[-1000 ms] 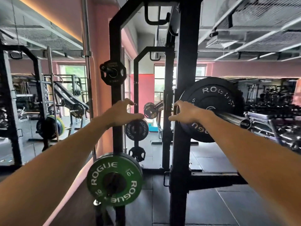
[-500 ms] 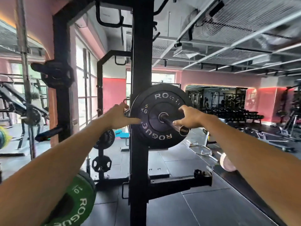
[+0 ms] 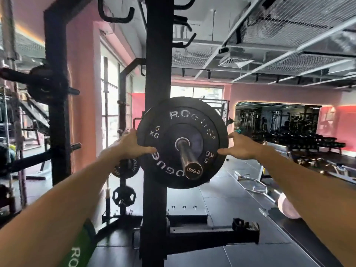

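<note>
A gym with pink walls, tall windows, a mesh ceiling and a floor of dark rubber tiles fills the view. Near the middle hangs a black bumper plate marked ROGUE and 5 KG, upright on the chrome sleeve of a barbell, whose end cap, reading 1500LB, points toward the camera. The plate sits well in from that cap and just in front of a black rack upright that runs from floor to ceiling behind its left half. The left hand grips the plate's left rim: its thumb lies across the face near the lettering, while the fingers curl behind the edge, out of sight. The right hand is at the right rim, its thumb stretched straight over the face and its fingers spread at the edge; whether they close round the rim cannot be told. Both forearms reach in from the lower corners. Behind the left wrist, small black plates hang on pegs of a farther upright. A green plate shows under the left forearm. On the floor to the right lies a curl bar, and a dumbbell rack lines the far wall.
</note>
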The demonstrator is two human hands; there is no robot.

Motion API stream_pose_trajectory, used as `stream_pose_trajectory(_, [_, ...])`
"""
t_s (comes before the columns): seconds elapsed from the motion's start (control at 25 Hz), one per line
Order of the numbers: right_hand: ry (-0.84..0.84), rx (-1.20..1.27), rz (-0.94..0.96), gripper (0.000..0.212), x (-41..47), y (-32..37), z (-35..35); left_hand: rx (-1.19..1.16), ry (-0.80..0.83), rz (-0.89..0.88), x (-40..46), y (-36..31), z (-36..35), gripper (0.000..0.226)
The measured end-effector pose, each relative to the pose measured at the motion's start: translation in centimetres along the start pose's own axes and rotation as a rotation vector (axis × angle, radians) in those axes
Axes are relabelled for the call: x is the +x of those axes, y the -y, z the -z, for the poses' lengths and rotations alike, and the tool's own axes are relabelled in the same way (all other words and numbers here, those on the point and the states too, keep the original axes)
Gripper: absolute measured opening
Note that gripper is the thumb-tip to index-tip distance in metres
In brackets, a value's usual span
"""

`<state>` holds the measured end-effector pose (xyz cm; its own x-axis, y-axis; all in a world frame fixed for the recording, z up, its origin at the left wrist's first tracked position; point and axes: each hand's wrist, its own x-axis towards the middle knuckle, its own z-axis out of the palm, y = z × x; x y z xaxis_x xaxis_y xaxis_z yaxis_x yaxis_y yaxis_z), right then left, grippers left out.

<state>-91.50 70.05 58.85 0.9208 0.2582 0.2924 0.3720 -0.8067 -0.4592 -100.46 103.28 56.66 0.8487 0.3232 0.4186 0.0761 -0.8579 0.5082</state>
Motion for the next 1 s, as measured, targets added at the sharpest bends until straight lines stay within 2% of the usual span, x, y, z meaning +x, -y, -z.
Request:
stream_pose_trajectory(0.08, [-0.034, 0.021, 0.016, 0.065, 2.3, -1.3, -0.7, 0.057, -0.043, 0.050, 2.9, 1.1, -1.5, 0.116])
stream_pose_trajectory(0.12, [-0.050, 0.016, 0.014, 0.075, 4.0, -2.2, -1.2, 0.063, -0.073, 0.056, 4.0, 1.1, -2.2, 0.123])
stream_pose_trajectory(0.32, [-0.147, 0.002, -0.037, 0.130, 12.8, -4.7, -3.6, -0.053, -0.113, 0.032, 12.7, 2.7, -5.1, 0.140])
stream_pose_trajectory(0.4, [-0.179, 0.030, -0.054, 0.140, 16.3, -4.9, -4.2, -0.119, -0.155, 0.032, 16.7, 3.9, -6.3, 0.143])
stream_pose_trajectory(0.6, [-0.214, 0.294, -0.031, 0.139, 23.9, -6.3, -6.4, -0.226, -0.265, 0.015, 21.1, 4.1, -7.5, 0.130])
stream_pose_trajectory(0.68, [-0.271, 0.398, -0.020, 0.125, 24.3, -5.9, -7.0, -0.261, -0.278, 0.057, 21.2, 4.1, -8.1, 0.118])
stream_pose_trajectory(0.8, [-0.312, 0.450, -0.034, 0.109, 24.6, -5.9, -7.1, -0.294, -0.292, 0.090, 21.2, 4.4, -8.6, 0.111])
stream_pose_trajectory(1.0, [-0.310, 0.408, -0.048, 0.105, 22.0, -5.3, -5.9, -0.359, -0.313, 0.069, 19.4, 4.2, -7.9, 0.107])
